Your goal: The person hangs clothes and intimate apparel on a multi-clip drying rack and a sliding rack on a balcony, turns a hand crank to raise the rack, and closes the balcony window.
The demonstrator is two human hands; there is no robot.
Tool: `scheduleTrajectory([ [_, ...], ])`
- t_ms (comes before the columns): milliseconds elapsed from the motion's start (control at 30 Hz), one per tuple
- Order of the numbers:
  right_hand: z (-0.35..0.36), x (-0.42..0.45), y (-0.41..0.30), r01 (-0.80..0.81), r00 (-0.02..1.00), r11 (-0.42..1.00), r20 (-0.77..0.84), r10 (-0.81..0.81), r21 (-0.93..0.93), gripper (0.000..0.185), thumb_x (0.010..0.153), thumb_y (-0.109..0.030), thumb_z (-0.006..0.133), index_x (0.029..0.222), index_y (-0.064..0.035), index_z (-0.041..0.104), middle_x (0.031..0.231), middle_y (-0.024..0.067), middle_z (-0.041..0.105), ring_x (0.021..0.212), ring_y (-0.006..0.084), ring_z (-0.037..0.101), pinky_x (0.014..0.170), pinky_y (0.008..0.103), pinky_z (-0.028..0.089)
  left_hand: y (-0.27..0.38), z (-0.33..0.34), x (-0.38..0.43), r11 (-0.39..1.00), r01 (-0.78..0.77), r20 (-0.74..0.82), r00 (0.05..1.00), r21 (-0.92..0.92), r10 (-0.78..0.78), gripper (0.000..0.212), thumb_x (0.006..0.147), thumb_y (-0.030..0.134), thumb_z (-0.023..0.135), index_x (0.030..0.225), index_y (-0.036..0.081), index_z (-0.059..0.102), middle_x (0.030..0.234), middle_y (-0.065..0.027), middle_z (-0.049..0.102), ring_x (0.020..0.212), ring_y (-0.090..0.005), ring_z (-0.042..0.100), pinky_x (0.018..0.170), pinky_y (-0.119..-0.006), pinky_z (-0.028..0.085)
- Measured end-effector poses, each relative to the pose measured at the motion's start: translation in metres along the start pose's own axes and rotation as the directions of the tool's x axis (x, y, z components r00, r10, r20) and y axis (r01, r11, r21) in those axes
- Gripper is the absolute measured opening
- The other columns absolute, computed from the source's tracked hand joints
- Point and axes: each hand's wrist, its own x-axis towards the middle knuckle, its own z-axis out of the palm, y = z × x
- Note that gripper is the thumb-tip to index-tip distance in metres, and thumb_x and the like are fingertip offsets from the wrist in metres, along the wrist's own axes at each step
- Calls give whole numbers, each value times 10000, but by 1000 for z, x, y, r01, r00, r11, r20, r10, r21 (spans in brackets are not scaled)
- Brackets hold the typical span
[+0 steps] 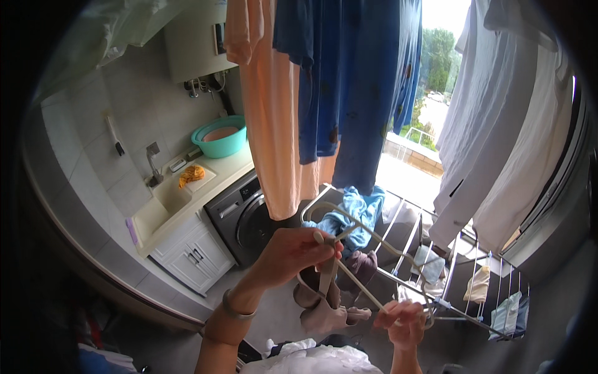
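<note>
A beige clothes hanger point(360, 283) is held up in front of me between both hands. My left hand point(295, 258) pinches one end of its straight bar, together with the strap of a dusty-pink bra point(327, 317). The bra dangles below that hand by the strap, its cups folded together. My right hand point(402, 322) grips the opposite end of the hanger, fingers curled around it. Behind my left hand, a light-blue cloth point(357, 215) and a dark mauve garment point(360, 266) rest on a folding drying rack point(405, 226).
Peach trousers point(275, 140), blue clothes point(359, 107) and white clothes point(486, 117) hang overhead near the window. To the left are a washing machine point(233, 198), a sink point(161, 212) and a turquoise basin point(222, 146) on the counter. Several small cloths lie on the rack's right side.
</note>
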Motion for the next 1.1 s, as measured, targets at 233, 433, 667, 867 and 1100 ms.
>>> scheduleTrajectory([
  [233, -15, -4, 0, -105, 989, 946, -68, 132, 305, 424, 903, -341, 542, 1129, 14, 488, 1142, 222, 504, 846, 313, 598, 682, 388, 488, -6, 8, -5, 994, -48, 19, 999, -100, 50, 219, 894, 145, 624, 1004, -44, 636, 855, -83, 673, 758, -97, 640, 630, -213, 530],
  [433, -40, -37, 59, -526, 770, 689, 66, 635, -499, 838, 696, -274, 812, 1389, -72, 386, 1406, 96, 392, 1165, 246, 498, 972, 376, 374, -2, 30, -8, 992, -119, -129, 985, -35, 114, 218, 903, 161, 612, 982, -39, 647, 870, -87, 678, 781, -113, 652, 621, -228, 544],
  [667, -65, -78, 96, -809, 489, 372, -169, 856, -456, 272, 821, -86, 691, 1068, -8, 606, 849, 14, 625, 762, 52, 569, 644, 204, 468, 7, 6, -25, 982, -141, -378, 908, 123, 178, 180, 899, 138, 607, 936, -33, 647, 824, -82, 679, 769, -124, 651, 636, -208, 499],
  [867, -80, -65, 93, -588, 777, 546, -227, 588, -597, 143, 758, -24, 723, 885, -31, 656, 774, -27, 468, 648, 50, 430, 567, 183, 367, 0, -15, -54, 982, -88, -535, 829, 168, 166, 205, 882, 168, 627, 932, -30, 634, 811, -86, 662, 734, -148, 648, 611, -238, 513],
  [1100, -63, -29, 76, -336, 920, 515, -391, 0, -789, 103, 797, -26, 687, 845, -45, 598, 751, -27, 508, 645, 65, 518, 588, 194, 423, -12, -13, -71, 984, -75, -626, 763, 162, 161, 214, 886, 171, 610, 888, -41, 641, 777, -87, 659, 719, -133, 636, 604, -222, 500],
])
